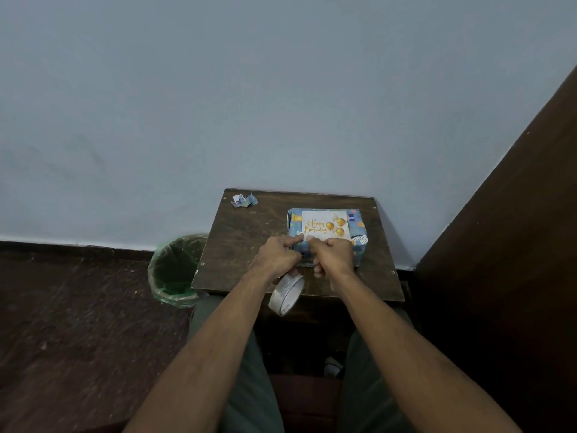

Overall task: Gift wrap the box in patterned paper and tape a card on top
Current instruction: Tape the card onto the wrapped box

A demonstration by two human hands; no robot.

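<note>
My left hand (278,254) gripped the tape roll (286,294), its forefinger pressing the card's (323,225) near edge. My right hand (332,255), fingers curled, pressed there too, atop the wrapped box (358,237) on the counter (243,239).

A plain room in a home or modest lodging is suggested. A bare pale blue painted wall (281,89) fills the view from 9 to 2 o'clock, edged below by a dark skirting strip. A small dark brown wooden counter (249,239), scuffed and screwed at its corners, is set against it at centre. A round bin lined with a green plastic bag (175,270) is seen on the dark speckled stone floor (78,323) at 9 o'clock. A dark brown wooden panel (515,245) rises at 3 o'clock.
</note>
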